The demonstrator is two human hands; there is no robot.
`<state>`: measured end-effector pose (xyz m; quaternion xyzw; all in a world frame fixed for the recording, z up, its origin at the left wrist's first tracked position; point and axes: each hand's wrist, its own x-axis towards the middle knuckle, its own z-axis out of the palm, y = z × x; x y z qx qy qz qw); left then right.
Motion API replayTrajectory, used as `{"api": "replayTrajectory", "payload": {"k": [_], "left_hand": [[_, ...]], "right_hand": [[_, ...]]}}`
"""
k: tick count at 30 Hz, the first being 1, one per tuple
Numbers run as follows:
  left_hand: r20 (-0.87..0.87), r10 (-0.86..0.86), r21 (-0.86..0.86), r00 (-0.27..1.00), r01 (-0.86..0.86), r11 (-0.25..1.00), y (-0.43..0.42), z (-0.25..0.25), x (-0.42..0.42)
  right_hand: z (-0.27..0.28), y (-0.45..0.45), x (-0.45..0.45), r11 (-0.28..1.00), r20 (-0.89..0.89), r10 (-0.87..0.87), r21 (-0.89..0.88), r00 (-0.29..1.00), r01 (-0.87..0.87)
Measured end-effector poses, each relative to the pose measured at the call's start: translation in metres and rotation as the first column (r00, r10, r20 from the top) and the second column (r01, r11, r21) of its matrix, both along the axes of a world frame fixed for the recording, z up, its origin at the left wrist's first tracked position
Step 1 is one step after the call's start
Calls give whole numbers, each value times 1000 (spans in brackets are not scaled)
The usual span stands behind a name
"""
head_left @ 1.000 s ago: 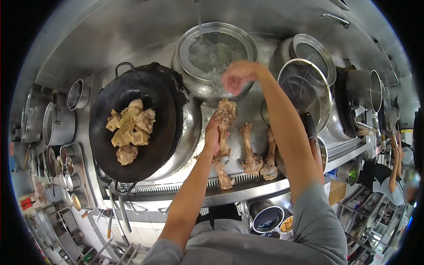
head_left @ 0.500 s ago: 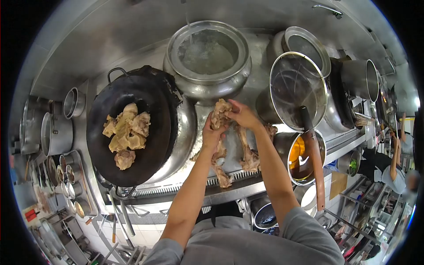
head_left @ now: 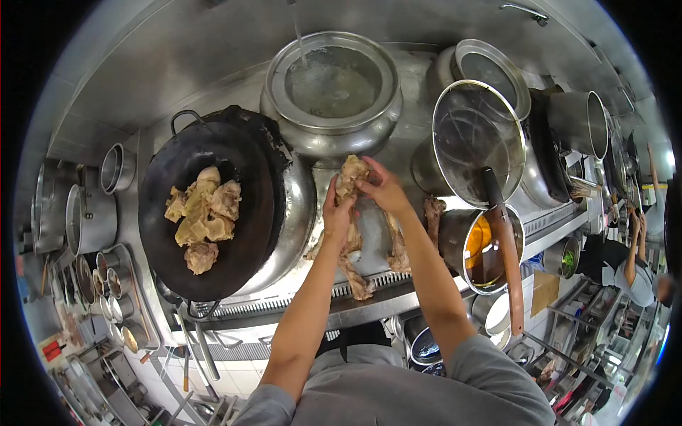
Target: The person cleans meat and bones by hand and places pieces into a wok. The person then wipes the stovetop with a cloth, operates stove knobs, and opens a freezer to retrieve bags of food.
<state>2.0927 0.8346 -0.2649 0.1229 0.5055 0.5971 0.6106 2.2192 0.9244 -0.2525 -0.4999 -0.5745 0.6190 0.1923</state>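
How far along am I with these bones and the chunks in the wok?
Partway, it seems. The pale chunks in the black wok look done. In hand is one bone, its upper end between your left hand and right hand. Apparently left are the bone partly behind your right forearm and the bone just beyond it. I can't tell the full count.

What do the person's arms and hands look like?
The left sleeve and right sleeve are short and grey. The left hand and right hand wear no gloves, and I see no rings, watch or bracelets.
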Motion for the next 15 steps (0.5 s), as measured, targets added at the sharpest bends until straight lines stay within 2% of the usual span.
{"api": "replayTrajectory", "payload": {"k": [2,3,5,6,7,8,10,12,14,15], "left_hand": [[-22,37,30,999,-37,999,2,0,1],[-22,39,31,999,-38,999,0,1,1],[-178,25,-10,984,-27,1000,-2,4,1],[-182,30,-8,983,-32,999,0,8,-1],[-167,9,-52,986,-18,998,-1,12,-2],[-147,-14,-97,989,-1,995,-2,14,-1],[-154,-32,-59,987,24,998,-1,6,-1],[-165,-55,-21,985,52,998,-2,0,0],[-184,-18,36,983,25,999,-3,-2,3],[-185,-18,36,983,25,999,-2,0,3]], "right_hand": [[-16,-10,0,993,-360,-113,-16,926,115],[-13,-12,3,993,-361,-111,-16,926,113],[3,-10,7,995,-150,-39,82,988,51],[17,-3,1,995,-155,-33,83,987,47],[37,9,-6,945,42,-62,324,997,45],[53,22,-12,841,226,-138,541,964,-7],[77,60,-38,635,141,-254,771,957,55],[72,113,-62,518,125,-274,855,954,36],[29,168,-74,319,230,-369,941,901,-110],[37,181,-75,319,230,-368,941,901,-109]]}}
